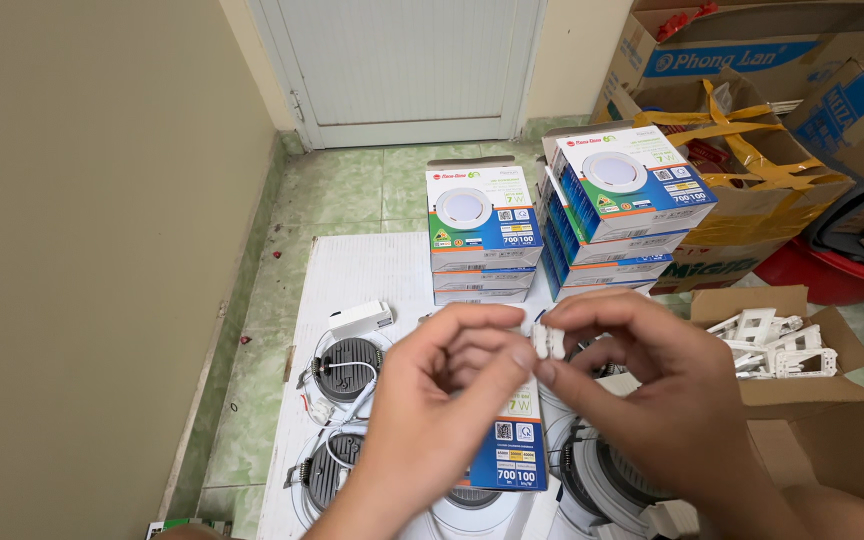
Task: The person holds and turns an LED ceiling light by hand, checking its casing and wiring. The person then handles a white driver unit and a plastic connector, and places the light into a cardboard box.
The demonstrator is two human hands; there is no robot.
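My left hand (447, 405) and my right hand (652, 390) meet in front of me, and both pinch a small white plastic connector (549, 342) between their fingertips. Below them lies a blue and white lamp box (512, 445), partly hidden by my left hand. Round recessed lamps (349, 368) lie face down on a white sheet (362, 270), with white wires and a small white driver unit (360, 319) beside them. More lamps (592, 480) show under my right hand.
Two stacks of blue and white lamp boxes (482, 235) (624, 195) stand on the sheet. An open cardboard box holding white plastic parts (777, 345) sits at the right. Larger cardboard cartons (752, 60) are piled behind. A wall runs along the left, a white door (402, 60) ahead.
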